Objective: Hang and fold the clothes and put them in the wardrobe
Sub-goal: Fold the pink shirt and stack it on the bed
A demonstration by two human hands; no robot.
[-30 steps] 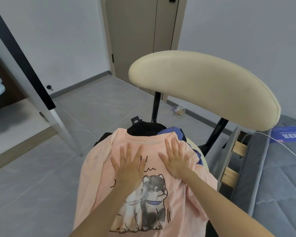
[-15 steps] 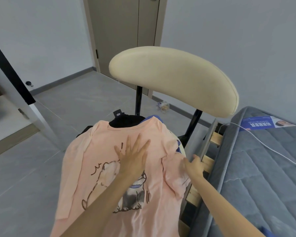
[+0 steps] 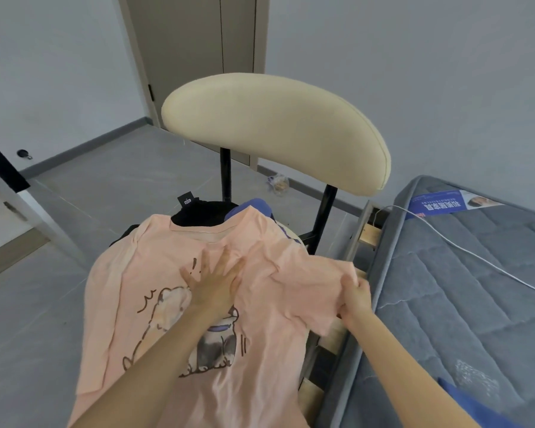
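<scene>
A peach T-shirt with a cartoon dog print lies spread over a pile of clothes on a chair seat. My left hand presses flat on its chest with fingers spread. My right hand grips the shirt's right sleeve and holds it lifted at the side next to the bed. Under the collar, a black garment with a tag and a blue garment show.
The chair's cream backrest stands just behind the pile on black posts. A grey mattress with a white cable and a blue leaflet lies at the right. A door stands at the back, and a wardrobe door edge at the left.
My right hand left the shirt's chest, went to its right side and took hold of the sleeve, lifting it. My left hand stayed flat on the shirt. The view turned right.
</scene>
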